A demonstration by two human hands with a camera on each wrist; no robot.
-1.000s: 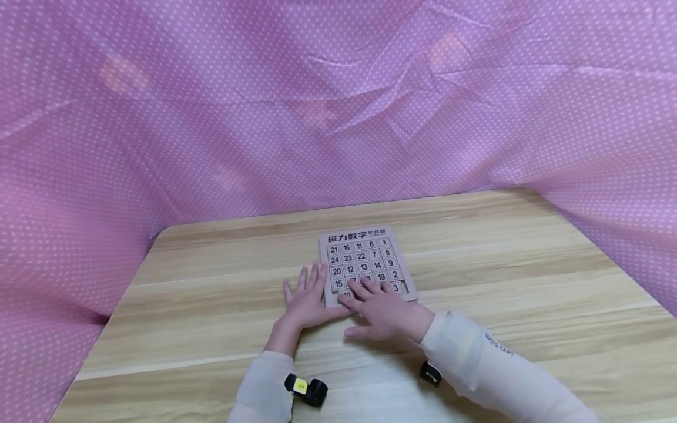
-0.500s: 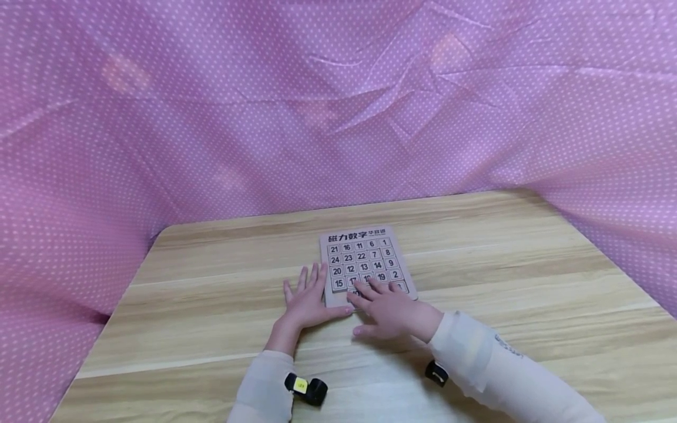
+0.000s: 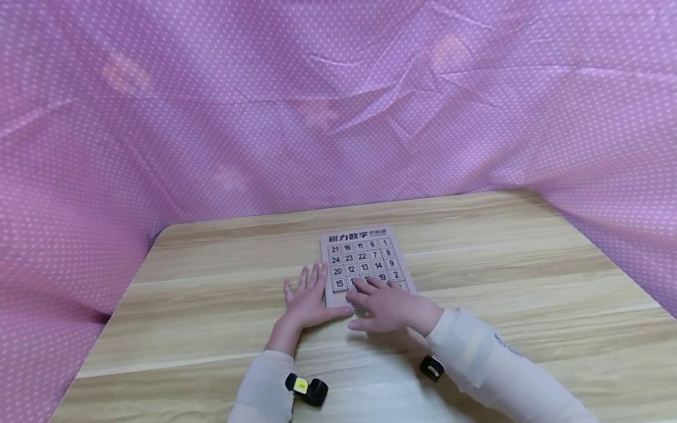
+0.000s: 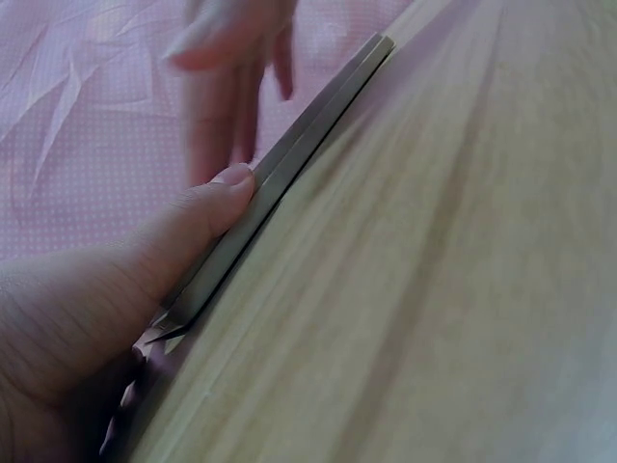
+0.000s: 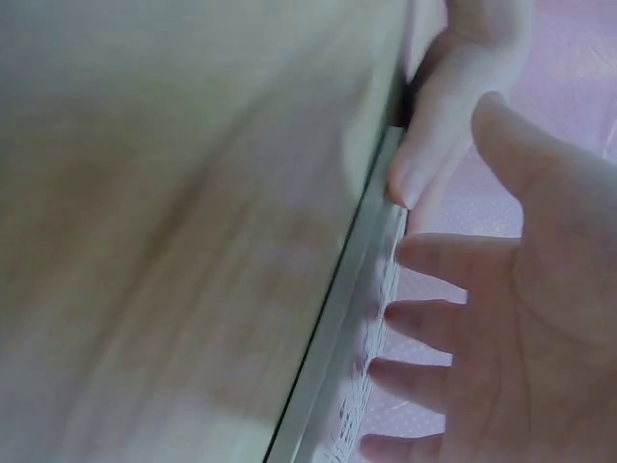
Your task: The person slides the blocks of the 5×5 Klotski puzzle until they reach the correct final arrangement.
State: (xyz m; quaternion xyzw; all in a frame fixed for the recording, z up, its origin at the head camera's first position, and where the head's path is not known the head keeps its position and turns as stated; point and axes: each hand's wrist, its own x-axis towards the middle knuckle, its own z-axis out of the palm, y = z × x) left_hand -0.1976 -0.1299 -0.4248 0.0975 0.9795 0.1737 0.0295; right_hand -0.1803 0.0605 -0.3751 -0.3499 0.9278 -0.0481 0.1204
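Observation:
A numbered sliding puzzle (image 3: 362, 256) lies flat on the table, rows of square tiles under a dark printed heading. My left hand (image 3: 307, 305) lies with fingers spread along its left side. The left thumb (image 4: 207, 207) rests on the near edge of the board in the left wrist view. My right hand (image 3: 391, 306) reaches over the lower rows, fingers spread, fingertips at the tiles. It hides most of the bottom row. In the right wrist view the right fingers (image 5: 419, 323) point at the board's face, and the thumb stands apart. The bottom left corner of the tile field shows bare.
A light wood-grain table (image 3: 211, 294) carries the puzzle. Pink dotted cloth (image 3: 317, 117) hangs behind it and along both sides. A black wrist device (image 3: 307, 389) sits at the left sleeve, another black device (image 3: 431, 368) at the right one.
My right hand has shifted right, and the bottom-row tiles have slid right with it, baring the lower left corner. Its thumb has since moved slightly up. My left hand has stayed still.

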